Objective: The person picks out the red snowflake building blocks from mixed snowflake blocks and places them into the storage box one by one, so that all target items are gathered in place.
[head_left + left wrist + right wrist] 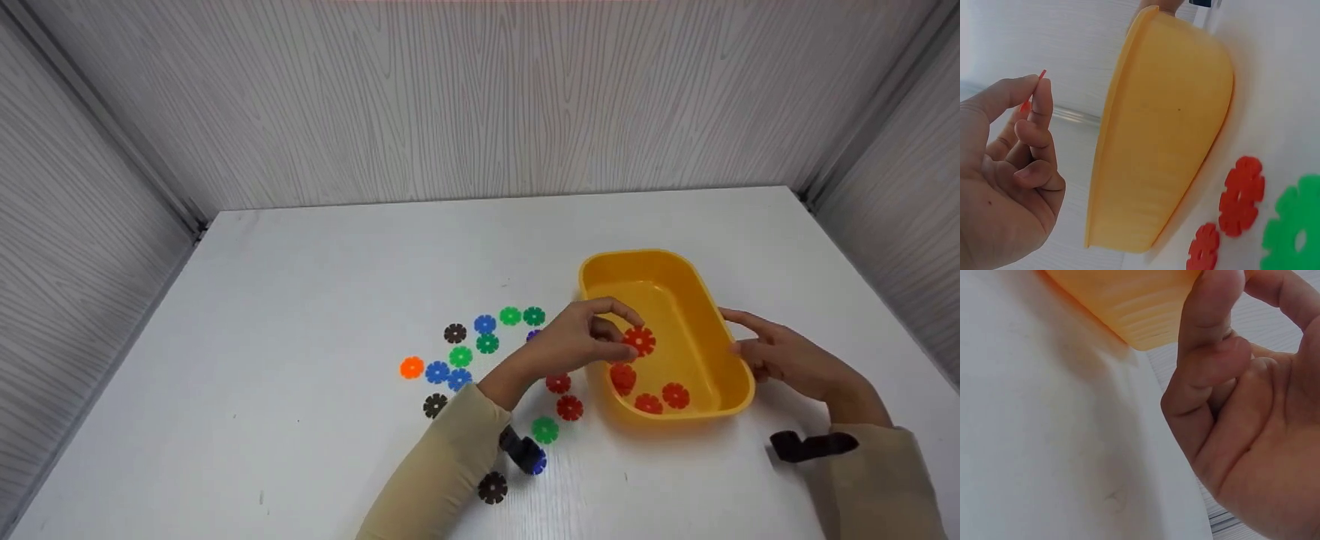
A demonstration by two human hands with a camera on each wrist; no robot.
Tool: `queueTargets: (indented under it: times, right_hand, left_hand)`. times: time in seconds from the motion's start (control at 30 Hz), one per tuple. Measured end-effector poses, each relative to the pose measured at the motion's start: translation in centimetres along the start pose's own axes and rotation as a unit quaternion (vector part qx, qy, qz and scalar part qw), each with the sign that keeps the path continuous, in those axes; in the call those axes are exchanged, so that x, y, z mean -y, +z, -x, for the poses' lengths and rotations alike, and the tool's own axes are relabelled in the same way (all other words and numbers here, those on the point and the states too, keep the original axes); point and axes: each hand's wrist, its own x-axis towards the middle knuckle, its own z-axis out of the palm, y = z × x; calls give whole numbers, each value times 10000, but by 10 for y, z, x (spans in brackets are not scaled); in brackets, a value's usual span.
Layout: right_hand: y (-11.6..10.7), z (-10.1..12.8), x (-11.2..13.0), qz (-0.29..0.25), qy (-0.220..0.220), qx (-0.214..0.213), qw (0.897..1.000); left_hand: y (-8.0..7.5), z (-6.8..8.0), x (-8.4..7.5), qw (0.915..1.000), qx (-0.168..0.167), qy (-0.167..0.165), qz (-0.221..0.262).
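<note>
My left hand point(574, 337) pinches a red snowflake building disc point(640, 341) between thumb and fingers, over the near left part of a yellow plastic bin point(694, 330). In the left wrist view, the red disc point(1042, 74) shows edge-on at the fingertips. Several red discs point(676, 395) lie at the near end inside the bin. My right hand point(795, 360) holds the bin's right side, its thumb at the rim and its index finger against the outer wall. The right wrist view has the other fingers point(1202, 405) curled below the bin's wall.
Left of the bin, loose discs are scattered on the white table point(300, 300): red discs point(570, 408), green point(545, 430), blue point(437, 372), black point(493, 487) and an orange disc point(412, 367). The left forearm covers part of them. Wood-grain panels point(480, 97) stand behind and at both sides.
</note>
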Motion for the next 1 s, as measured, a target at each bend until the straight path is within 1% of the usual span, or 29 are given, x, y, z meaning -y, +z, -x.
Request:
queueTargets:
  times: [0.13,0.27,0.47,0.53,0.6,0.7,0.8,0.93,1.0]
  right_hand:
    - [0,0,-1,91,205,-50,9997]
    - [-1,0,-1,174,303,-79,9994]
    - [-2,0,0,140,63,-41,9999]
    - [-2,1,0,124,-22,-13,9999]
    - [-2,1,0,100,-63,4,9999]
    - [-2,1,1,119,-62,-1,9999]
    - [0,1,0,133,-76,-31,9999]
    - [1,1,0,179,-109,-60,9998]
    - [1,1,1,191,-87,-73,9998]
  left_hand:
    - [11,-12,0,9999,64,-43,126]
    - [17,-19,0,9999,29,-79,67]
    - [16,-23,1,9997,15,-231,-54]
    - [14,-23,1,9997,36,-240,-58]
    - [12,-22,2,9998,60,-183,-52]
    - [8,-21,2,9999,58,4,-149]
    - [-1,-17,3,9993,2,200,-317]
    - [-21,-8,4,9969,-54,424,-667]
    - [-34,-1,6,9950,-143,515,-840]
